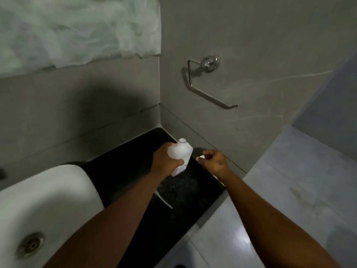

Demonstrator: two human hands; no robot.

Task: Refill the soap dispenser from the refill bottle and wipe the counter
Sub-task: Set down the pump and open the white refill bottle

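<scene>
My left hand point(164, 159) grips a white, translucent plastic bottle point(181, 152) around its body and holds it upright over the black counter point(131, 171). Its neck point(182, 140) has no cap on it. My right hand point(214, 161) hovers just right of the bottle with curled fingers, pinching a small white piece point(201, 156), apparently a cap; most of it is hidden. A thin white tube point(164, 200) lies on the counter beside my left forearm. I cannot tell whether the bottle is the refill or the dispenser.
A white basin point(48, 200) with a metal drain point(31, 243) sits left of the counter. Grey tiled walls close the corner behind. A chrome towel ring point(208, 82) hangs on the right wall. Pale floor tiles point(289, 190) lie beyond the counter's right edge.
</scene>
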